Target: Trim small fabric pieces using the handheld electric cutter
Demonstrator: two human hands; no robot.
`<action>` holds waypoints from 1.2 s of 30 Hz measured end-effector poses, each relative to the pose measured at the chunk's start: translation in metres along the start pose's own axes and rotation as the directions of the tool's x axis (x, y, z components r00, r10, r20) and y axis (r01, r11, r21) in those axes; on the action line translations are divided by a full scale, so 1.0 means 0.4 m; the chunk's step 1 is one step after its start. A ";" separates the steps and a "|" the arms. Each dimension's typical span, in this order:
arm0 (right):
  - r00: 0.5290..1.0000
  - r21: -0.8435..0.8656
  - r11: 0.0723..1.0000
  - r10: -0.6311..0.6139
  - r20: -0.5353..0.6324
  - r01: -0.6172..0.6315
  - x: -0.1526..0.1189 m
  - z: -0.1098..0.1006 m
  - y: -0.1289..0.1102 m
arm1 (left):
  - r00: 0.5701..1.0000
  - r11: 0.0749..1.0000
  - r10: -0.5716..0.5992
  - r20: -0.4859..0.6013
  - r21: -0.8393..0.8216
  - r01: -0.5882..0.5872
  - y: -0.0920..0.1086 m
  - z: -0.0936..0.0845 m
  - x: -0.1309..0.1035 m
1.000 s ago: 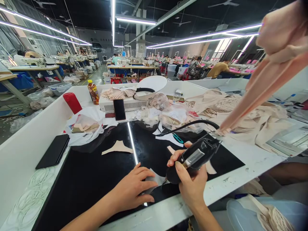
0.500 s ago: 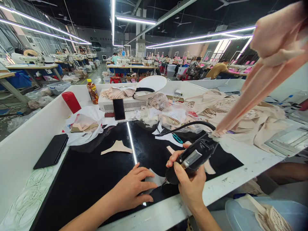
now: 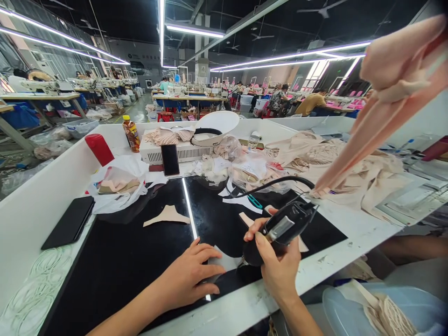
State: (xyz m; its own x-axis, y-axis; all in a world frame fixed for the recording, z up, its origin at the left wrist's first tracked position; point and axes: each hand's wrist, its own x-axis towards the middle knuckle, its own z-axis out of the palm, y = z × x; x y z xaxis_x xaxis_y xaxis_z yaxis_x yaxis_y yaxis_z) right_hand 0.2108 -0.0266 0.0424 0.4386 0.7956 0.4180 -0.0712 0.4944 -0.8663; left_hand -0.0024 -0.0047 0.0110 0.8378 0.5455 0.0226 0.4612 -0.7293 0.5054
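Observation:
My left hand (image 3: 196, 270) lies with its fingers spread on a pale grey pattern piece (image 3: 227, 261), which rests on the glossy black work surface (image 3: 140, 270) and is partly hidden under the fingers. In my right hand (image 3: 278, 261) is a black handheld electric cutter (image 3: 285, 226), gripped around its body. Its tip points down at the right edge of the pattern piece. A black cable (image 3: 276, 181) runs from the tool, and a knotted strip of peach fabric (image 3: 371, 126) stretches up from its rear end. Left of centre lies a beige cut fabric piece (image 3: 167, 216).
White pattern pieces (image 3: 241, 201) and a teal clip-like item (image 3: 255, 201) lie behind the cutter. Farther back are a phone (image 3: 170, 159), a bottle (image 3: 130, 134), plastic bags (image 3: 121, 175) and heaped beige fabric (image 3: 350, 163). Low white walls (image 3: 42, 186) edge the table. People sit at sewing tables beyond.
The view has shifted slightly, so the scene sits a little farther left. Both hands keep nearly the same pose, the cutter still at the pattern piece's edge.

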 end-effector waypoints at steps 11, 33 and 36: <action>0.999 0.016 1.000 -0.024 -0.036 0.025 0.016 -0.028 -0.005 | 0.999 1.000 0.010 -0.034 -0.020 -0.010 -0.002 0.001 0.000; 0.999 -0.122 0.992 -0.041 0.006 0.041 0.041 -0.012 -0.003 | 0.916 0.987 -0.159 -0.367 -0.041 0.155 -0.068 0.055 0.005; 0.997 -0.201 0.977 -0.069 0.024 0.073 0.049 -0.002 0.003 | 0.892 0.995 -0.103 -0.441 -0.029 0.100 -0.120 0.077 -0.002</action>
State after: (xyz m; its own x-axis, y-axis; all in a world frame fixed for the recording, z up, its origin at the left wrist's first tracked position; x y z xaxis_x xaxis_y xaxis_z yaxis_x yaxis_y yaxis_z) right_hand 0.2202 -0.0107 0.0492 0.4212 0.7674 0.4835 0.1427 0.4704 -0.8708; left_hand -0.0160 0.0170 -0.0399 0.5706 0.7436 0.3486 0.5344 -0.6585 0.5298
